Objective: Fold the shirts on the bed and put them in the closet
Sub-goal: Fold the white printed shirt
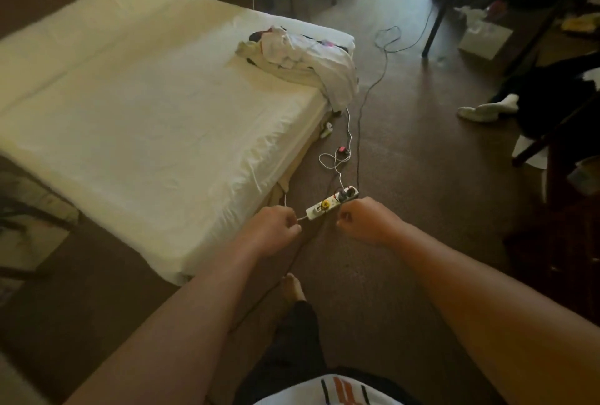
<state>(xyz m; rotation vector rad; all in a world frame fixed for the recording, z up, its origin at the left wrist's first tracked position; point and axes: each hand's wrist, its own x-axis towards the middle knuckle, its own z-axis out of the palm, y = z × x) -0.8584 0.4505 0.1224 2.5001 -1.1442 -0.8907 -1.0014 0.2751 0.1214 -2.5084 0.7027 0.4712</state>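
Note:
A crumpled pile of white shirts (302, 60) lies at the far right corner of the bed (139, 106), one piece hanging over the edge. The bed has a plain white sheet. My left hand (274, 227) and my right hand (363, 221) are held out in front of me over the carpet, beside the bed's near corner. Both are curled into fists with nothing in them. They are well short of the shirt pile. No closet is in view.
A white power strip (331, 203) with plugs lies on the carpet just beyond my hands, with cables (358, 132) trailing along the bed. A person's socked foot (483, 110) and dark clothing are at the right. Table legs (435, 24) and a box (485, 39) stand farther back.

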